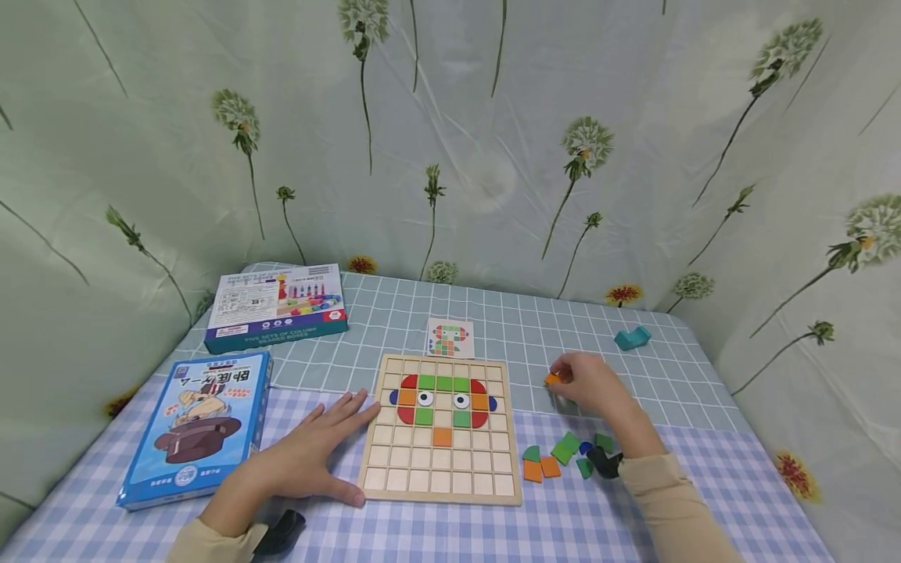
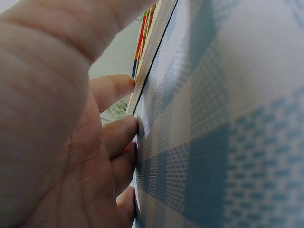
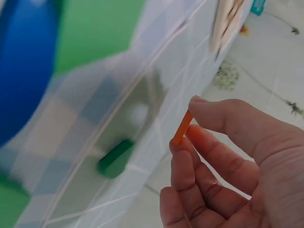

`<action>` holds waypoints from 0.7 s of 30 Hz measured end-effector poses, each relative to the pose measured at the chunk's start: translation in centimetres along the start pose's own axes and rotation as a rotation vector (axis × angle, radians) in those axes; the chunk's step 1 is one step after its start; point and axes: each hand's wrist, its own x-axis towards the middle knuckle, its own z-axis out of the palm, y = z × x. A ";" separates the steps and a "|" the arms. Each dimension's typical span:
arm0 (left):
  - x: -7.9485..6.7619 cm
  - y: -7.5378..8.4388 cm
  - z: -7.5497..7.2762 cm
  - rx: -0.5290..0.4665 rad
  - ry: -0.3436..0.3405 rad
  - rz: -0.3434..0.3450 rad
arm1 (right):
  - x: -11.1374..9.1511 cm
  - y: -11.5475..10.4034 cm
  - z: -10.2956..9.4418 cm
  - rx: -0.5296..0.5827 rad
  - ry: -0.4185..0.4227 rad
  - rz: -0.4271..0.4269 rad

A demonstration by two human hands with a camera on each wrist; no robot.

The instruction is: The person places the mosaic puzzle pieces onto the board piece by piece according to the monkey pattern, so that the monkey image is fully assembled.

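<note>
My right hand (image 1: 587, 381) is to the right of the wooden grid board (image 1: 440, 489), pinching a thin orange tile (image 3: 183, 127) between thumb and fingers. My left hand (image 1: 313, 450) lies with its fingers spread on the checked cloth, the thumb and a fingertip at the board's left edge. On the board, red, orange, green, blue and eye-marked tiles (image 1: 461, 400) form a face-like pattern. A picture card (image 1: 450, 338) with a similar figure lies behind the board. Loose orange tiles (image 1: 533, 471), green tiles (image 1: 565, 448) and a blue piece (image 1: 586, 448) lie near my right wrist.
A blue game box (image 1: 200, 426) lies at the left, with a beaded-column toy box (image 1: 278, 306) behind it. A teal curved block (image 1: 632, 338) sits at the back right. The flowered curtain (image 1: 486, 180) hangs behind the table.
</note>
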 end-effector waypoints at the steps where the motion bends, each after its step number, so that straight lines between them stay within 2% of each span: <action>1: 0.0 0.0 0.0 0.000 0.000 -0.001 | -0.1 -0.3 0.0 0.007 0.003 -0.010; 4: 0.0 0.0 0.0 0.003 0.003 0.002 | -0.3 -1.2 0.2 0.031 0.006 -0.061; 11: -0.1 0.2 -0.1 -0.001 0.003 0.006 | -0.9 -4.1 1.0 0.086 -0.030 -0.120; 16: -0.1 0.1 -0.1 -0.002 0.009 0.015 | -1.4 -6.1 1.7 0.099 -0.037 -0.220; 21: -0.1 0.0 -0.1 0.003 0.015 0.025 | -1.8 -8.0 2.7 0.126 -0.065 -0.273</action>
